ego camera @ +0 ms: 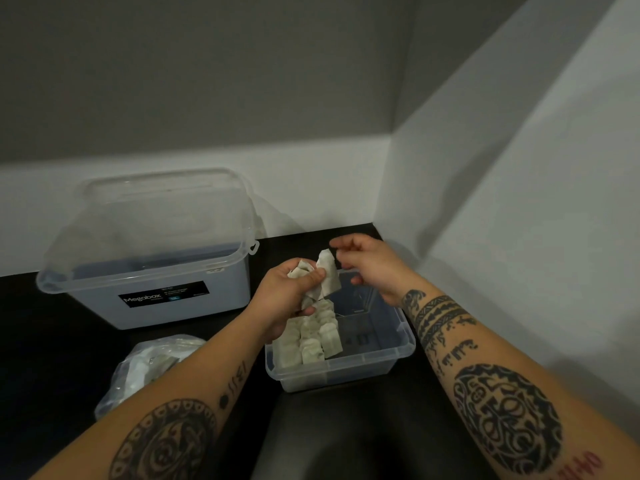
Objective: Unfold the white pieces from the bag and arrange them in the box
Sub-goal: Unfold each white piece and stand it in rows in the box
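The white pieces held (328, 274) form a small bunch above the far left part of the clear box (406, 345). One piece stands out, upright and partly opened, and the rest are crumpled together below it. The left hand (289, 296) grips the bunch, fingers curled round it and thumb pressed across the front.

The right hand (369, 268) is just beside the top corner of the upright piece. Its fingers are curled and the thumb and forefinger are close together. Whether they pinch the piece, or a thread from it, cannot be told.

Inside the box, a batch of white pieces (311, 342) stands upright in close rows along the left side, each touching the next. The right side of the box floor is bare. A thin thread lies across the floor beside the rows.

The box sits on a black table (52, 341), near the corner where two grey and white walls meet. To its left, at the near edge of the table, lies a clear plastic bag (149, 367) with more white pieces in it. Behind the bag stands a large lidded bin (156, 271), translucent, with a black label reading "Megabox". Both forearms are bare and tattooed.
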A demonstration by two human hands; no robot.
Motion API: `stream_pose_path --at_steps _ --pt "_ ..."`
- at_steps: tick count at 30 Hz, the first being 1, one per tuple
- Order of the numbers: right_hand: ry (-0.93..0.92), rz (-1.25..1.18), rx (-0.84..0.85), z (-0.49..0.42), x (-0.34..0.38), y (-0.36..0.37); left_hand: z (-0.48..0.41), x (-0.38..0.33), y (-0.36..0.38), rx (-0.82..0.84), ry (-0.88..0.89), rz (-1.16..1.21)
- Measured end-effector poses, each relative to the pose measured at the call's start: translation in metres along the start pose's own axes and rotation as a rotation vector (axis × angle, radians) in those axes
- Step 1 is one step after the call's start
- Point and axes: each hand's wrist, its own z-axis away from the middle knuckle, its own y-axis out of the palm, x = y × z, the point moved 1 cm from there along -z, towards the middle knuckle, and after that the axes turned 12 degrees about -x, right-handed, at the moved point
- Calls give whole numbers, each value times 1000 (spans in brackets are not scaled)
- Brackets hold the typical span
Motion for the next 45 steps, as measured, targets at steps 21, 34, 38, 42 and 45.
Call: stream_pose_path --at_steps 21,34,38,42,45 --pt "109 682 272 3 -73 31 -13 10 -6 -206 15 76" --pt "185 650 221 -6 -83 42 -12 9 -6 -194 36 86" --pt "128 664 154 -7 -82 43 -11 9 -6 -193 37 94" --pt "137 708 175 -5 -80 45 -11 9 -5 -204 21 101" --pt "160 723 207 -3 -79 44 -10 7 -3 -199 -24 137"
